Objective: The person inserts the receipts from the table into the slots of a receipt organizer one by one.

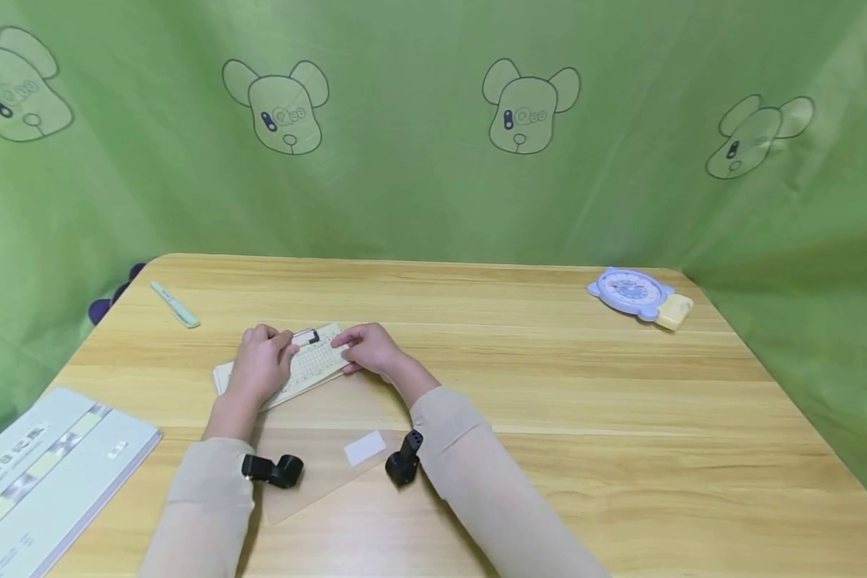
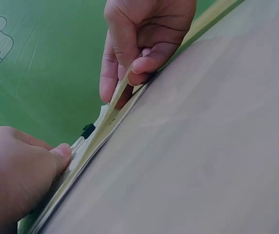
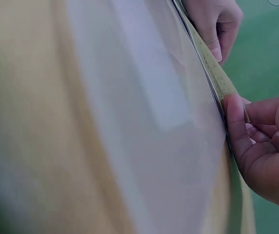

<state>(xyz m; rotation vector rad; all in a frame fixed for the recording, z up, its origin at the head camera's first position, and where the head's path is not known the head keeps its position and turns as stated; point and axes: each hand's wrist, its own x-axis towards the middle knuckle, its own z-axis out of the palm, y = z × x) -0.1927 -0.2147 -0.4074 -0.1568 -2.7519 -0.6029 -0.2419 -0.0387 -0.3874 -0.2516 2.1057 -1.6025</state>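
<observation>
A stack of cream sheets printed with a fine grid is held at a slant between both hands, left of the table's middle. A black binder clip sits on its upper edge. My left hand pinches the clip's wire handle between thumb and fingers. At the right end of the stack, my right hand pinches the sheets' edge, thumb against fingers. In the left wrist view, the layers part slightly near the right hand. Below the sheets spreads a clear plastic sheet with a white label.
A pale blue notebook lies at the left front. Farther back is a mint, pen-like item. A lilac clock-faced toy with a yellow block lies at the right rear. Green curtain surrounds the wooden table.
</observation>
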